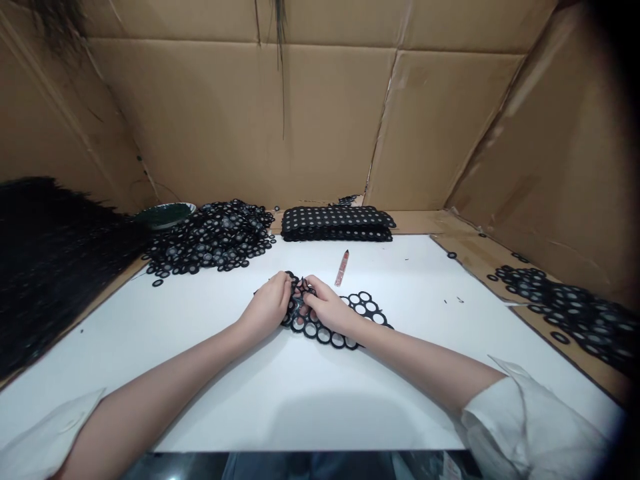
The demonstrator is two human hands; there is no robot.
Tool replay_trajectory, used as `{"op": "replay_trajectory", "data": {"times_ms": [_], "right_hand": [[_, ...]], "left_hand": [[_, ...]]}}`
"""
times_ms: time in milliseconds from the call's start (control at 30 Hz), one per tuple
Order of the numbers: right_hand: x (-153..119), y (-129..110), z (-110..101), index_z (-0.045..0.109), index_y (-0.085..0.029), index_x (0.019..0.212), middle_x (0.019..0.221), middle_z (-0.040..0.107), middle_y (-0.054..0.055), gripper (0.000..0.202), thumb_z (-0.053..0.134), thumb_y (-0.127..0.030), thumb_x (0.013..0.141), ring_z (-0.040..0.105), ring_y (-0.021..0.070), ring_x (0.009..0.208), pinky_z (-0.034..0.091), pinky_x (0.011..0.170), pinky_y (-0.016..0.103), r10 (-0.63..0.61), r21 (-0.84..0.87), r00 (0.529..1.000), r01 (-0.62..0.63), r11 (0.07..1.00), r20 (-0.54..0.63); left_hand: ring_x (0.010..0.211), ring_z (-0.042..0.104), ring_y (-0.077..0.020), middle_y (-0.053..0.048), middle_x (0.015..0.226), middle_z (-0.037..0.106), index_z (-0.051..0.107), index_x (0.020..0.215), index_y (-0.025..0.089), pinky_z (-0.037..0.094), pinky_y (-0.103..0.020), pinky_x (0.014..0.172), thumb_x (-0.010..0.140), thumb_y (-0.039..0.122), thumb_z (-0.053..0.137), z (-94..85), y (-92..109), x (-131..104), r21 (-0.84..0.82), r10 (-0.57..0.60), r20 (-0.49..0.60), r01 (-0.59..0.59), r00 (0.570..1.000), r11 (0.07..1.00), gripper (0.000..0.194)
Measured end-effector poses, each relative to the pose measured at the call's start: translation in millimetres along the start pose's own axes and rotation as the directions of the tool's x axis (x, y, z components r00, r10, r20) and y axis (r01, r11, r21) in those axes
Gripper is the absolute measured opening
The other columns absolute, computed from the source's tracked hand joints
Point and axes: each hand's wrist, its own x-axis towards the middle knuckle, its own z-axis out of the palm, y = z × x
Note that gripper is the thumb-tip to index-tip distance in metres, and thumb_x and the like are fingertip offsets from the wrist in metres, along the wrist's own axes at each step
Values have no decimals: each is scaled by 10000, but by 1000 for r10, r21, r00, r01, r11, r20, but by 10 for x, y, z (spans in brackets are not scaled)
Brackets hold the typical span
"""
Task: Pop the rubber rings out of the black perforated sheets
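A mesh of joined black rings lies on the white table, its left end lifted between my hands. My left hand pinches the raised edge of that ring mesh, fingers closed. Close beside it, my right hand is also closed in a pinch on the mesh, with thumb and fingers around the rings near its upper left edge. The forearm and hand cover part of the mesh on the right. Any small piece between the fingertips is too small to make out.
Loose black rings are heaped at the back left, near a green dish. Folded ring sheets lie at the back. A red-patterned pointed tool rests beyond my right hand. More rings lie right; black strands left. Cardboard walls surround the table.
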Motion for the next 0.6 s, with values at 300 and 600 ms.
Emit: {"op": "replay_trajectory", "data": {"times_ms": [300, 600], "right_hand": [[16, 3, -2, 443, -192, 848, 780, 519, -8, 105, 371, -208, 774, 516, 91, 542, 454, 516, 248, 43, 175, 999, -44, 984, 14], [42, 10, -34, 498, -166, 783, 643, 536, 0, 207, 398, -346, 801, 532, 132, 607, 445, 585, 261, -13, 57, 992, 20, 998, -125]], "left_hand": [[492, 465, -117, 25, 602, 444, 372, 667, 206, 348, -230, 451, 797, 264, 267, -360, -211, 203, -231, -281, -276, 221, 919, 948, 177], [605, 517, -165, -8, 674, 547, 426, 760, 208, 357, -263, 559, 843, 295, 297, -133, 225, -182, 219, 61, 25, -65, 998, 973, 177]]}}
